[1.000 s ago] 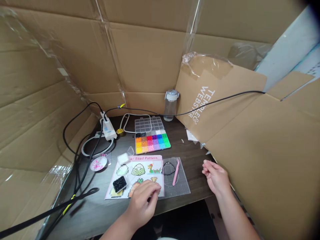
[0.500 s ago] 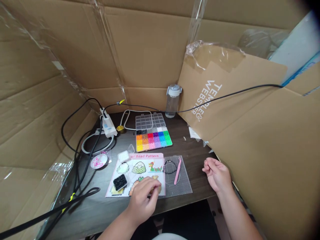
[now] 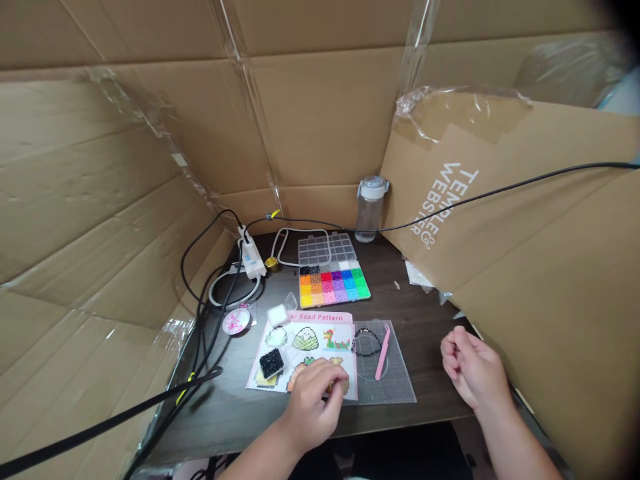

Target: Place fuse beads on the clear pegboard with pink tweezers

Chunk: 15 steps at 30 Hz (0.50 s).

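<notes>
My left hand (image 3: 316, 400) rests curled over the lower edge of the bead pattern sheet (image 3: 325, 318), its fingers bent in; anything inside is hidden. Off to the right, my right hand (image 3: 473, 365) is closed near the desk's right side, and whatever it may hold cannot be seen. Between them lies a clear pegboard (image 3: 400, 383) with a ring of black beads (image 3: 355, 341) and pink tweezers (image 3: 382, 353) on it. On the sheet stand a box of black beads (image 3: 271, 363) and a box of white beads (image 3: 278, 315).
Behind the sheet is an open case of coloured beads (image 3: 334, 285). A bottle (image 3: 371, 210) stands at the back. A dish of pink beads (image 3: 237, 321), a power strip (image 3: 251, 253) and black cables are on the left. Cardboard (image 3: 540, 253) walls in the right.
The view has turned left, so the desk and its objects appear further right. Both hands keep nearly the same place and closed shape.
</notes>
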Tool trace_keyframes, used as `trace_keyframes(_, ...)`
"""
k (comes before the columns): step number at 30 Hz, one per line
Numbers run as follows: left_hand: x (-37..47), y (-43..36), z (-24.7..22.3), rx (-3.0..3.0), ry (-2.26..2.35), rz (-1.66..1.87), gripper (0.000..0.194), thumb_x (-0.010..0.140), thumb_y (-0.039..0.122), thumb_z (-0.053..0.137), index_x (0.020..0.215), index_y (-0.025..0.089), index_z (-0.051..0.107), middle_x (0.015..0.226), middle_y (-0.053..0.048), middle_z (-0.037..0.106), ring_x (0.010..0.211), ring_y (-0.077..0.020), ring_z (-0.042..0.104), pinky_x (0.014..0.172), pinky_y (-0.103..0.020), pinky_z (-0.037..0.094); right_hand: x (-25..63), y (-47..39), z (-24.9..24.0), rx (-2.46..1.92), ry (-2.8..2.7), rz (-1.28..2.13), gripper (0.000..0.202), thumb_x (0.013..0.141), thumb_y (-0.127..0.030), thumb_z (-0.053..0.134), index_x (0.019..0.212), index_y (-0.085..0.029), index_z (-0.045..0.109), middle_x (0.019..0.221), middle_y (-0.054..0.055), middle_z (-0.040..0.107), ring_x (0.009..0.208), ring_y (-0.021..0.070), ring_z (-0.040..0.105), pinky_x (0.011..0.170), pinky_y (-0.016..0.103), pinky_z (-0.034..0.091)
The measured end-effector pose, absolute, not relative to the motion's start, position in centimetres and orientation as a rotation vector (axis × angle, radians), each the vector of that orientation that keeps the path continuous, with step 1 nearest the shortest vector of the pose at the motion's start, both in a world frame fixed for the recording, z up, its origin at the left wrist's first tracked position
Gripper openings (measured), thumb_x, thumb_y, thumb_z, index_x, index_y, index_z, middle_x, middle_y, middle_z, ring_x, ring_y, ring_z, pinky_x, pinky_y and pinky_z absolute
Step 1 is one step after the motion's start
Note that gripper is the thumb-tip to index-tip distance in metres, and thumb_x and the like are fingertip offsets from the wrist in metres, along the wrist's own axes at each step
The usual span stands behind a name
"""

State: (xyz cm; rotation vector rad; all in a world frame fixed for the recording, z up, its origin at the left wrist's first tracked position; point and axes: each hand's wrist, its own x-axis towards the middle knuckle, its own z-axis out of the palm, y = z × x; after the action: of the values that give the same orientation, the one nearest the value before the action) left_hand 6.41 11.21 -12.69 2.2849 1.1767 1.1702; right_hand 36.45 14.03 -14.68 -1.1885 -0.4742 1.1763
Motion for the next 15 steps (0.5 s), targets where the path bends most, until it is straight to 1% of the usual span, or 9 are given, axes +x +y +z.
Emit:
trace_keyframes(3,6.4,11.2,-12.74,2.288,1.175,1.168,0.017,0.087,0.013,0.05,0.085,0.022,0.064,0.069,-0.001,0.065,0.066,-0.0111,0.061,0.065,-0.024,0.047,36.48,14.27,-14.88,-1.18,-0.466,1.163,0.047,0.055,-0.046,0.091,0.078,-0.014,0.066,0.063,-0.001,0.058,0.047,0.0052,0.048,0.035,0.016,0.041)
trace_keyframes(6,6.44,11.26,-12.65,2.285,1.167,1.165,0.016,0.087,0.013,0.051,0.085,0.022,0.064,0.069,-0.001,0.065,0.066,-0.0111,0.061,0.065,-0.024,0.047,36.5,14.32,-14.97,-1.184,-0.455,1.162,0.05,0.051,-0.043,0.094,0.082,-0.013,0.07,0.066,0.0,0.061,0.049,0.0052,0.05,0.038,0.016,0.044)
trace_keyframes(8,6.49,11.32,-12.54,2.283,1.163,1.163,0.016,0.087,0.013,0.051,0.084,0.022,0.064,0.069,-0.001,0.065,0.066,-0.0112,0.061,0.065,-0.024,0.047,36.52,14.25,-14.96,-1.188,-0.447,1.17,0.049,0.052,-0.044,0.093,0.081,-0.013,0.069,0.063,-0.002,0.059,0.045,0.004,0.047,0.035,0.015,0.041)
trace_keyframes(10,6.53,11.36,-12.43,2.281,1.161,1.162,0.016,0.087,0.013,0.051,0.084,0.022,0.064,0.069,-0.001,0.065,0.066,-0.0111,0.061,0.065,-0.024,0.047,36.52,14.14,-14.86,-1.193,-0.44,1.176,0.047,0.055,-0.047,0.091,0.078,-0.014,0.066,0.057,-0.004,0.054,0.04,0.0028,0.041,0.029,0.014,0.034)
trace_keyframes(13,6.57,11.36,-12.31,2.273,1.169,1.164,0.016,0.088,0.014,0.051,0.083,0.022,0.065,0.07,-0.001,0.066,0.065,-0.0109,0.062,0.065,-0.024,0.047,36.49,13.96,-14.54,-1.172,-0.42,1.19,0.048,0.061,-0.054,0.086,0.069,-0.016,0.057,0.049,-0.007,0.046,0.032,0.002,0.032,0.023,0.013,0.023)
trace_keyframes(15,6.59,11.33,-12.27,2.268,1.179,1.165,0.017,0.089,0.016,0.051,0.083,0.022,0.065,0.07,-0.002,0.066,0.065,-0.0109,0.062,0.064,-0.024,0.047,36.45,13.87,-14.31,-1.139,-0.404,1.203,0.052,0.064,-0.059,0.082,0.064,-0.017,0.051,0.046,-0.008,0.041,0.03,0.0022,0.029,0.021,0.013,0.02)
